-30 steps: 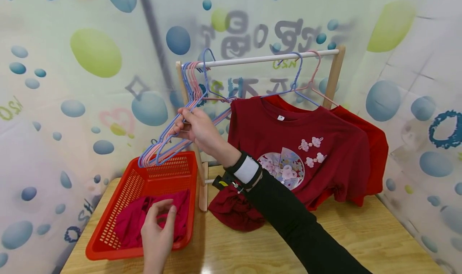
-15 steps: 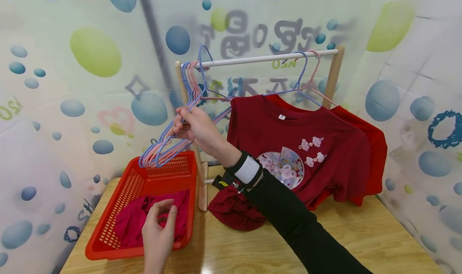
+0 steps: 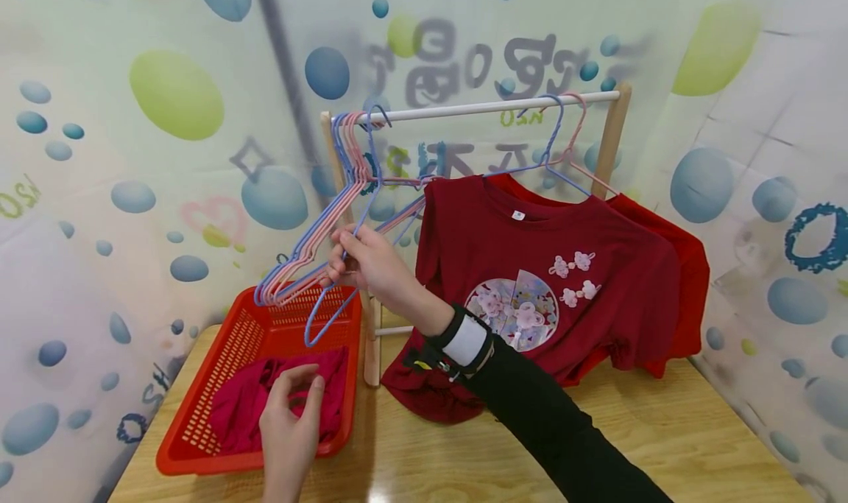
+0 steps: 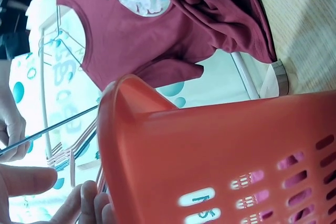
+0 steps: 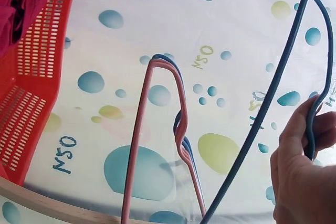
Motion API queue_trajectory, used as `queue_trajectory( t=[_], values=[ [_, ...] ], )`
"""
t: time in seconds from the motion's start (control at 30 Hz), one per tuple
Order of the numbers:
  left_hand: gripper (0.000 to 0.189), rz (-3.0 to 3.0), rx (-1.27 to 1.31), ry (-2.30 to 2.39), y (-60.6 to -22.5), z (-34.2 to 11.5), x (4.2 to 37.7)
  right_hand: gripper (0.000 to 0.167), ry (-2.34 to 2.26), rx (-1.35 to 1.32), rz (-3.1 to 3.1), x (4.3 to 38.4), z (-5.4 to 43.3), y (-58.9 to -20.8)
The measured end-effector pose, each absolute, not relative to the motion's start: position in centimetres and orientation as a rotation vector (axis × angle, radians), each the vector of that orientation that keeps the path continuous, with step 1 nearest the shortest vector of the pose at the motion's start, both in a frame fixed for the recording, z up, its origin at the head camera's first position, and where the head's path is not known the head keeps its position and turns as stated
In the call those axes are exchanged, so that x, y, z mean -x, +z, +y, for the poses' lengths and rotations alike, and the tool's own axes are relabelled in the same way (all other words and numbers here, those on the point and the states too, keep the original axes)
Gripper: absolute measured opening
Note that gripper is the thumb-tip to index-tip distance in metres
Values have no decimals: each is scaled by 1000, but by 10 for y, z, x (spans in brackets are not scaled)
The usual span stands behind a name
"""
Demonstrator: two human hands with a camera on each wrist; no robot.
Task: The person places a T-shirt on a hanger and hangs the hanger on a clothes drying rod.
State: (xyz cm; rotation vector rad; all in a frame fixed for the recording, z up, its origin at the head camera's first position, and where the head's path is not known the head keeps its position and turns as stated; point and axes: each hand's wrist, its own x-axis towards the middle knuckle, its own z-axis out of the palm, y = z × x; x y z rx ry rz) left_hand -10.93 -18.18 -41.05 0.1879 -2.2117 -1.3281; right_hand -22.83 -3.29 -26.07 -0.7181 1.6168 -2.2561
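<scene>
In the head view my right hand (image 3: pixel 377 267) pinches the side of a blue clothes hanger (image 5: pixel 268 87), whose hook is at the rail's left end. Its lower corner hangs below and right of several other pink and blue hangers (image 3: pixel 318 230) bunched on the rail. My left hand (image 3: pixel 291 429) is held over the near side of a red plastic basket (image 3: pixel 171 465), thumb and fingers curved with a gap between them and nothing held. Crumpled magenta cloth (image 3: pixel 241 407) lies in the basket behind this hand. In the right wrist view the fingers curl round the hanger near its corner.
A rack with wooden posts (image 3: pixel 611 142) and a white rail (image 3: pixel 464 110) stands on the wooden table (image 3: pixel 563 444). A dark red T-shirt (image 3: pixel 623 245) with a floral print hangs at its right, a brighter red garment (image 3: pixel 692 289) behind it. A patterned curtain (image 3: pixel 159 230) surrounds the table.
My right hand has moved down and slightly right, drawing the blue hanger away from the bunch. Its hook has dropped from above the rail to rail height. My left hand stays put.
</scene>
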Motion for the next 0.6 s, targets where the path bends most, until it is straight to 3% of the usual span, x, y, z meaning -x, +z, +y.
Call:
queue_trajectory(
  t=[0.6],
  values=[
    [20, -2266, -229, -1356, -405, -184, 108, 17, -2204, 669, 1702, 194, -4, -333]
  ],
)
